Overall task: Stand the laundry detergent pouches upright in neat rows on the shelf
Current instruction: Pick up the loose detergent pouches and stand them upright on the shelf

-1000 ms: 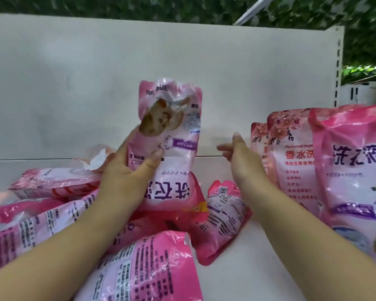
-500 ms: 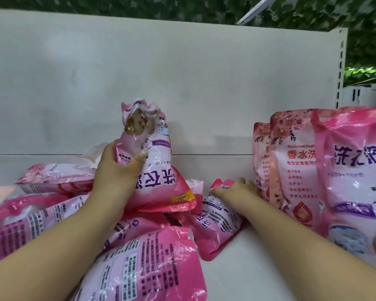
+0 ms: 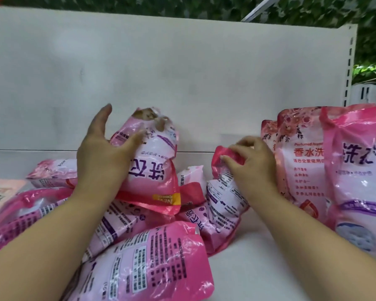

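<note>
An inverted pouch [image 3: 152, 161] at frame centre is touched by the left hand [image 3: 102, 153], its grip spread apart; a lying pouch [image 3: 224, 200] is pinched at its top edge by the right hand [image 3: 252, 164].

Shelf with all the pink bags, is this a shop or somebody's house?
Probably a shop, or a room set up like one. The white shelf has a metal back panel and a slotted upright like store racks, and many identical pink detergent pouches are on it.

Pouches [image 3: 152, 170]: thin pink plastic film, glossy, crinkled, catching the light. Standing pouches [image 3: 304, 166]: same glossy plastic, smoother faces. Shelf [image 3: 254, 263]: white, matt, smooth. Back panel [image 3: 182, 72]: white, matt, painted-looking, faintly scuffed. Slotted upright [image 3: 350, 68]: same matt white finish.
</note>
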### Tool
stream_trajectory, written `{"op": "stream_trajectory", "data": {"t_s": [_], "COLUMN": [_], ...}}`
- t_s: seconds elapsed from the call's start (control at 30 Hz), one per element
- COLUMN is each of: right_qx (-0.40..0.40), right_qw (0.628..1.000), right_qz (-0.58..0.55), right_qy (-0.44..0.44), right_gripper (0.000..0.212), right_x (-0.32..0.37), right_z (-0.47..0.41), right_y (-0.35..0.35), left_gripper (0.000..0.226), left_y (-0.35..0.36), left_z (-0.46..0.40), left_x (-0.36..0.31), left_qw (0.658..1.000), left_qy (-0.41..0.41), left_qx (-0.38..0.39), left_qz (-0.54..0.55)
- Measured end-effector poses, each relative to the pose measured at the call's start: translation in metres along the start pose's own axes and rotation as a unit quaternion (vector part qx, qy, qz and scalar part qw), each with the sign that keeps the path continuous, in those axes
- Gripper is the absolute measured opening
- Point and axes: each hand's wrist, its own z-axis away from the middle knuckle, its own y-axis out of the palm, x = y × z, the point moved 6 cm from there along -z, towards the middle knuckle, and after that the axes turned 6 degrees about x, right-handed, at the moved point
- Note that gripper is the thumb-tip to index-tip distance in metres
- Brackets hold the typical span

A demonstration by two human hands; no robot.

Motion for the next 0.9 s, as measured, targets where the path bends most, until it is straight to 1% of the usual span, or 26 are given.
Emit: {"op": "stream_trajectory", "data": {"t_s": [0.07, 0.13, 0.2, 0.23, 0.27, 0.3, 0.33, 0.4, 0.47, 0.5, 0.53, 0.57, 0.6, 0.63, 0.67, 0.7, 0.73, 0.77, 0.8, 0.83, 0.9], "right_qx": [-0.042, -0.119, -0.196, -0.225, -0.243, -0.245, -0.229, -0.158, -0.098, -0.086, -0.087, -0.1, -0.12, -0.137, -0.15, -0.158, -0.158, -0.157, -0.159, -0.17, -0.204], "right_qw": [0.996, 0.982, 0.945, 0.925, 0.914, 0.917, 0.929, 0.955, 0.971, 0.975, 0.977, 0.977, 0.974, 0.97, 0.967, 0.964, 0.963, 0.963, 0.964, 0.964, 0.952], "right_qz": [-0.056, -0.024, 0.035, 0.058, 0.061, 0.045, 0.009, -0.086, -0.123, -0.127, -0.13, -0.132, -0.141, -0.155, -0.17, -0.184, -0.196, -0.198, -0.193, -0.177, -0.149], "right_qy": [-0.051, -0.148, -0.261, -0.3, -0.319, -0.312, -0.29, -0.235, -0.183, -0.162, -0.147, -0.138, -0.133, -0.127, -0.119, -0.108, -0.097, -0.089, -0.093, -0.107, -0.17], "right_gripper": [0.026, 0.023, 0.017, 0.015, 0.016, 0.019, 0.023, 0.029, 0.03, 0.029, 0.027, 0.026, 0.024, 0.023, 0.022, 0.021, 0.021, 0.02, 0.018, 0.017, 0.014], "right_x": [0.015, 0.037, 0.058, 0.064, 0.067, 0.068, 0.067, 0.064, 0.058, 0.056, 0.054, 0.052, 0.049, 0.046, 0.044, 0.041, 0.039, 0.039, 0.042, 0.048, 0.063], "right_z": [-0.001, 0.0, 0.005, 0.007, 0.008, 0.006, 0.004, -0.001, -0.003, -0.004, -0.004, -0.002, -0.001, 0.001, 0.002, 0.003, 0.003, 0.003, 0.003, 0.005, 0.01], "right_y": [-0.015, -0.037, -0.058, -0.065, -0.071, -0.076, -0.078, -0.073, -0.06, -0.055, -0.052, -0.052, -0.054, -0.055, -0.055, -0.055, -0.054, -0.052, -0.052, -0.053, -0.059], "left_gripper": [0.068, 0.07, 0.08, 0.087, 0.095, 0.101, 0.105, 0.106, 0.104, 0.099, 0.093, 0.084, 0.076, 0.07, 0.067, 0.068, 0.072, 0.077, 0.082, 0.083, 0.08], "left_y": [-0.007, -0.009, -0.008, -0.008, -0.008, -0.006, -0.001, 0.009, 0.014, 0.012, 0.009, 0.005, 0.003, 0.004, 0.007, 0.013, 0.023, 0.035, 0.045, 0.056, 0.075], "left_z": [-0.001, -0.006, -0.013, -0.016, -0.019, -0.02, -0.02, -0.019, -0.018, -0.018, -0.016, -0.014, -0.007, 0.002, 0.012, 0.023, 0.035, 0.045, 0.057, 0.064, 0.069], "left_x": [-0.002, 0.001, 0.007, 0.011, 0.014, 0.017, 0.019, 0.023, 0.023, 0.017, 0.008, -0.003, -0.016, -0.03, -0.042, -0.05, -0.057, -0.057, -0.056, -0.05, -0.039], "left_qw": [1.0, 0.994, 0.976, 0.967, 0.958, 0.947, 0.934, 0.91, 0.909, 0.92, 0.933, 0.944, 0.946, 0.943, 0.941, 0.94, 0.938, 0.928, 0.906, 0.877, 0.82], "left_qy": [0.014, -0.001, -0.022, -0.034, -0.043, -0.033, -0.016, 0.01, 0.019, 0.031, 0.047, 0.081, 0.128, 0.182, 0.231, 0.269, 0.262, 0.216, 0.149, 0.084, -0.04], "left_qx": [-0.012, 0.02, 0.064, 0.083, 0.098, 0.108, 0.122, 0.165, 0.187, 0.171, 0.143, 0.106, 0.072, 0.055, 0.063, 0.111, 0.2, 0.302, 0.396, 0.473, 0.567], "left_qz": [-0.025, -0.109, -0.205, -0.237, -0.267, -0.3, -0.334, -0.38, -0.373, -0.352, -0.326, -0.302, -0.29, -0.274, -0.24, -0.177, -0.104, -0.043, -0.003, 0.026, 0.063]}}
